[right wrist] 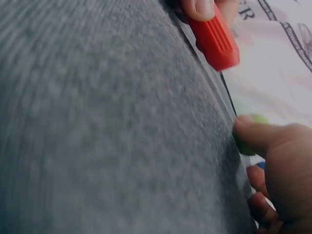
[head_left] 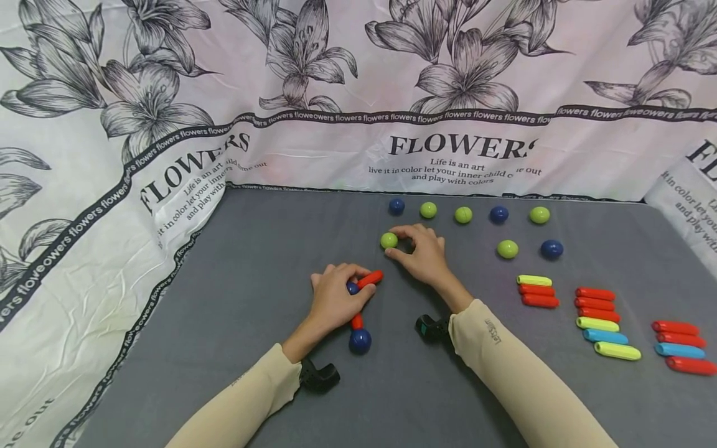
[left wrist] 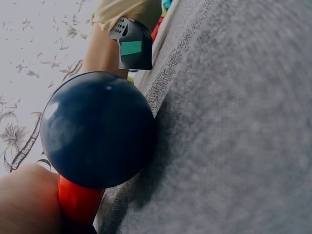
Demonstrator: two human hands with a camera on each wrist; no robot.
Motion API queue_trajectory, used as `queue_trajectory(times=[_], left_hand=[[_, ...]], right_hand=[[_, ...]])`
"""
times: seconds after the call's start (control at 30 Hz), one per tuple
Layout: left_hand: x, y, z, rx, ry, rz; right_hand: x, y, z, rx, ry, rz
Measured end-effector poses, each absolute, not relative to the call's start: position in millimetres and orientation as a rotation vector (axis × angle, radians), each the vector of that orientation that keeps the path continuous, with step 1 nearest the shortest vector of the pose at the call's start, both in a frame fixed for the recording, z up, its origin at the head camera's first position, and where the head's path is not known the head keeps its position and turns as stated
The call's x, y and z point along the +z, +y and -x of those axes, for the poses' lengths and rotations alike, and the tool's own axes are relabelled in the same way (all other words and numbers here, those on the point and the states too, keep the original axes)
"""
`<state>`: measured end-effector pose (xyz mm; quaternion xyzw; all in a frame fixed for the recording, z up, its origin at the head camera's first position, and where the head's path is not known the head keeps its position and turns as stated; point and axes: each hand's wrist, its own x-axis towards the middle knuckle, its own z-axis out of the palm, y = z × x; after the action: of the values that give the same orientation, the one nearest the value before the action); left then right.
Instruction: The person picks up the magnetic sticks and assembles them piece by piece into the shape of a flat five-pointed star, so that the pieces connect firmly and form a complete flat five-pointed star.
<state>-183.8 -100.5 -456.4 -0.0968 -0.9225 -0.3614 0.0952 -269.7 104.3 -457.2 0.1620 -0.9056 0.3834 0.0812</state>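
My left hand grips a joined piece of red sticks and blue balls. One red stick points up and right past the fingertips, beside a blue ball partly hidden by the hand. Another red stick runs down to a second blue ball, which looms large in the left wrist view. Between thumb and index finger, my right hand pinches a green ball, a little beyond the free red stick and apart from it.
Several loose green and blue balls lie along the back of the grey table. To the right, stacked rows of red, yellow and blue sticks lie flat. Flower-printed cloth rises behind and at the left.
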Motion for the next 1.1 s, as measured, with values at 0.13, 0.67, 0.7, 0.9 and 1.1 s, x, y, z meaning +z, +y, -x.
queue_trajectory(times=[0.13,0.67,0.7,0.9,1.1], left_hand=[[-457,-100,183,-1.094,-2.722,0.289],[-457,-100,182,-1.100,-2.707,0.301],[-457,-100,182,-1.100,-2.706,0.306],[-457,-100,183,-1.088,-2.709,0.309],[-457,-100,183,-1.145,-2.678,0.258]], right_hand=[[-456,111,265,1.213,-2.713,-0.545],[-461,124,239,1.347,-2.664,-0.751],[-461,123,238,1.349,-2.660,-0.753],[-461,121,233,1.348,-2.636,-0.753],[-462,119,228,1.371,-2.606,-0.711]])
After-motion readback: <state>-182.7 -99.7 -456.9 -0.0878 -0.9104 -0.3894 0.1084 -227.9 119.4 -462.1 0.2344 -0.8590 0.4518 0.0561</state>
